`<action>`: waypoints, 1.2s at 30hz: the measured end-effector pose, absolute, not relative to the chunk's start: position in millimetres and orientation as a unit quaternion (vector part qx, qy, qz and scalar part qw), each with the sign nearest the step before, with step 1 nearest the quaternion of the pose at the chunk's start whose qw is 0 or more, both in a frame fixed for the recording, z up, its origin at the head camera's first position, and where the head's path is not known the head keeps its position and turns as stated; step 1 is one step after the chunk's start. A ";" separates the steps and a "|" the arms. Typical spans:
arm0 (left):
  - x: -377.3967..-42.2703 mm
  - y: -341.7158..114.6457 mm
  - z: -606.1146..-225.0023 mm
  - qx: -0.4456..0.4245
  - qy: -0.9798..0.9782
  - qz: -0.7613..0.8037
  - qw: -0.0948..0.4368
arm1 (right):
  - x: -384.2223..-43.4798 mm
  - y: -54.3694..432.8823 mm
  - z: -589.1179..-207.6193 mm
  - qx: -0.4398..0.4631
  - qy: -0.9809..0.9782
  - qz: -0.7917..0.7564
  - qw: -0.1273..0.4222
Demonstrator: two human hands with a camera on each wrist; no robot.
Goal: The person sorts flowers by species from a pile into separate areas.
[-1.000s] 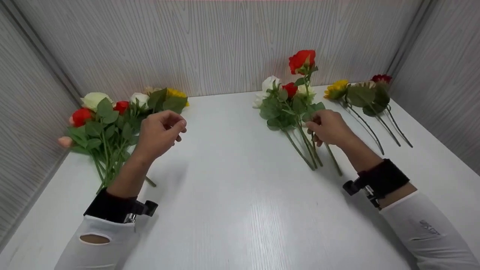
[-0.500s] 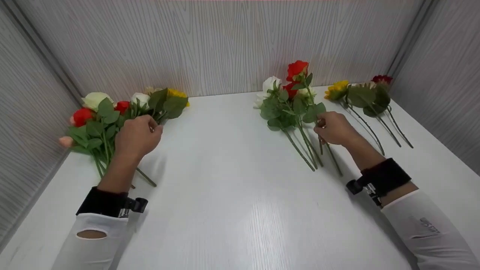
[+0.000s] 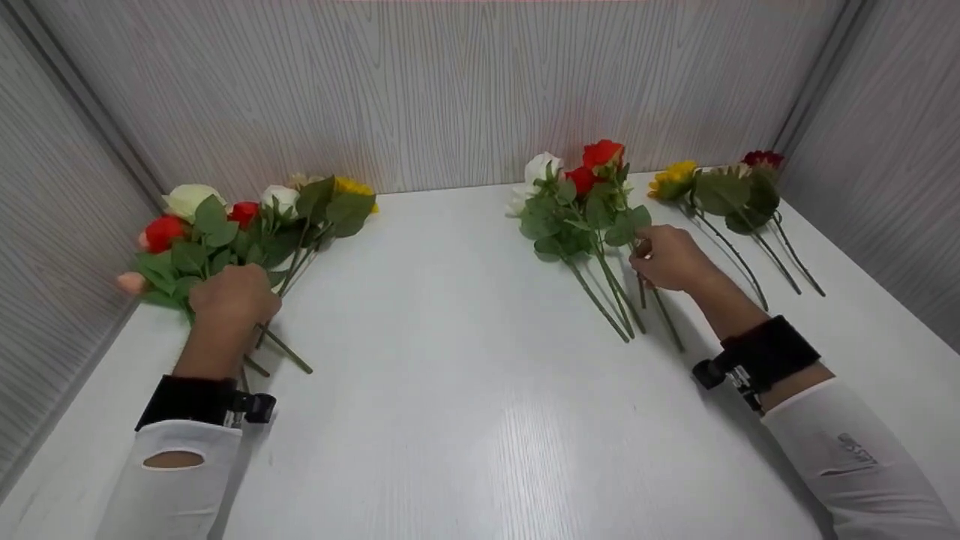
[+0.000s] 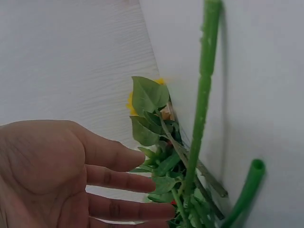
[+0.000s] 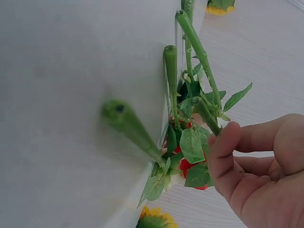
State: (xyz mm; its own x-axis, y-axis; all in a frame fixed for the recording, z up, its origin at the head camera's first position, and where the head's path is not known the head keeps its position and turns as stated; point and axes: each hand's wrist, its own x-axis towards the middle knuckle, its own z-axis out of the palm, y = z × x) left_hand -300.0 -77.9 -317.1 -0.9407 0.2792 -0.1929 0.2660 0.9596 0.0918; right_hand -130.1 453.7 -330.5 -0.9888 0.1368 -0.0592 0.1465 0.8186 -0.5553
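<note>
My right hand (image 3: 667, 256) pinches the stem of a red rose (image 3: 603, 154) between thumb and fingertips. That bloom leans at the back over a bunch with a white rose (image 3: 543, 167) and another red rose (image 3: 580, 180). In the right wrist view, the pinched stem's cut end (image 5: 205, 112) sticks out beside the thumb. My left hand (image 3: 234, 296) is low over the stems of the left bunch, its back hiding part of them in the head view. The left wrist view shows its fingers (image 4: 128, 209) fairly straight, reaching toward green stems (image 4: 202, 99) and leaves.
The left bunch has a cream rose (image 3: 192, 201), red roses (image 3: 163, 234), a white rose (image 3: 280, 200) and a sunflower (image 3: 354, 186). At the right lie another sunflower (image 3: 675, 178) and a dark red flower (image 3: 763, 157). Panels stand around the white table (image 3: 465, 360).
My left hand has moved down and left onto the left bunch's stems. My right hand has lowered the red rose toward the right bunch and shifted slightly right.
</note>
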 end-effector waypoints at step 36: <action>-309.9 -76.6 -326.1 0.139 0.967 0.204 -0.063 | -126.6 451.5 -330.5 0.057 0.962 -0.260 0.064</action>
